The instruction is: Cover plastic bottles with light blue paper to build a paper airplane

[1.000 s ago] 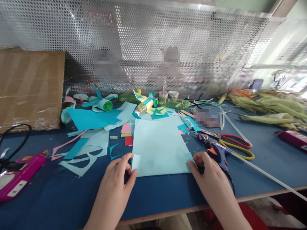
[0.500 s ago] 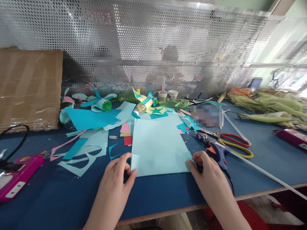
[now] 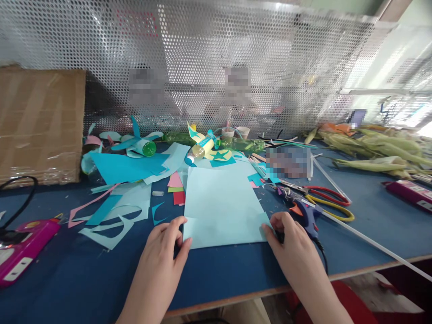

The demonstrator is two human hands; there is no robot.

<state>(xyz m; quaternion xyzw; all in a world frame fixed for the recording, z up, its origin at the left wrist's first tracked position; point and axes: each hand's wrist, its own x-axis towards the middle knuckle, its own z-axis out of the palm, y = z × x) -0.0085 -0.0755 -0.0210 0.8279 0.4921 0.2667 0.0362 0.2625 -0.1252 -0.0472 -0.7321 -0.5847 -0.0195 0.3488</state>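
Observation:
A pale blue sheet of paper [image 3: 221,198] lies flat in front of me, its near edge folded up in a strip. At the left end of that strip, my left hand [image 3: 165,247] pinches the paper between thumb and fingers. My right hand [image 3: 288,236] grips the opposite end the same way. Just beyond the right hand rests a blue hot glue gun [image 3: 306,216], beside scissors [image 3: 332,204] with red and yellow handles. Left of the sheet are small pink, green and red paper pieces [image 3: 175,182].
Paper offcuts [image 3: 118,216] spread to the left, near a magenta tool [image 3: 32,247]. Behind stand decorated plastic bottles [image 3: 200,148] against a perforated metal screen [image 3: 202,54]. Corn husks [image 3: 381,144] pile at the right; a white stick [image 3: 378,245] overhangs the table edge. Cardboard [image 3: 40,126] leans at left.
The view has shifted very slightly, so objects sit a little further left. Both hands keep the same hold on the folded paper.

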